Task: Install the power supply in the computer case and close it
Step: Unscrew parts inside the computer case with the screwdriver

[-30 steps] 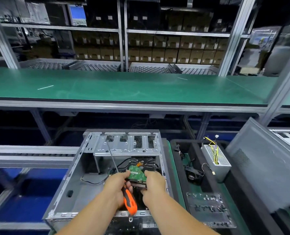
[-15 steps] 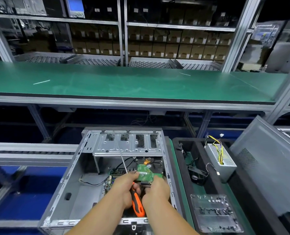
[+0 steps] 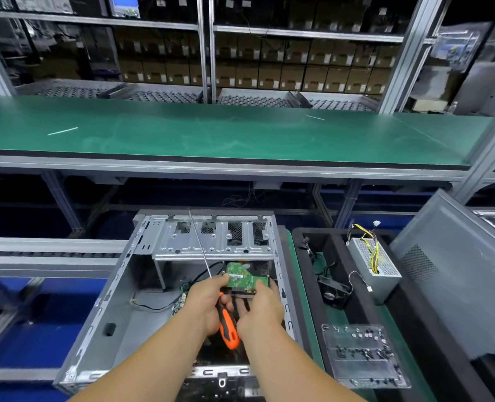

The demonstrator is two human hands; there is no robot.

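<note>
Head view shows both hands low over the open computer case [image 3: 118,297], which lies on its side on the surface. Over the last second the green-topped hard drive [image 3: 242,278] between the hands has lifted slightly and come a little nearer the person, while the screwdriver's long shaft has swung up to point away over the drive cage [image 3: 211,242]. The left hand [image 3: 208,303] grasps the screwdriver [image 3: 228,326] by its orange handle and also pinches the drive's left edge with its fingertips; the right hand [image 3: 259,307] grips the drive's right side. To my eye that means the drive is being worked on, seated or freed, before any power supply step begins, so the main job is hardly started.

The power supply [image 3: 375,271] is not in the case: it stands in the black tray [image 3: 301,236] to the right, its yellow and black wires [image 3: 369,248] sprouting from the top. A small black fan [image 3: 332,294] lies just beside it in the same tray, and a clear plastic box [image 3: 362,353] holding small dark screws sits nearer the person. The grey side panel [image 3: 455,274] leans at the tray's right, off the case. Inside the case I see a circuit board edge and a thin black cable on the floor; the corner where the supply should go is not clear from here.
</note>
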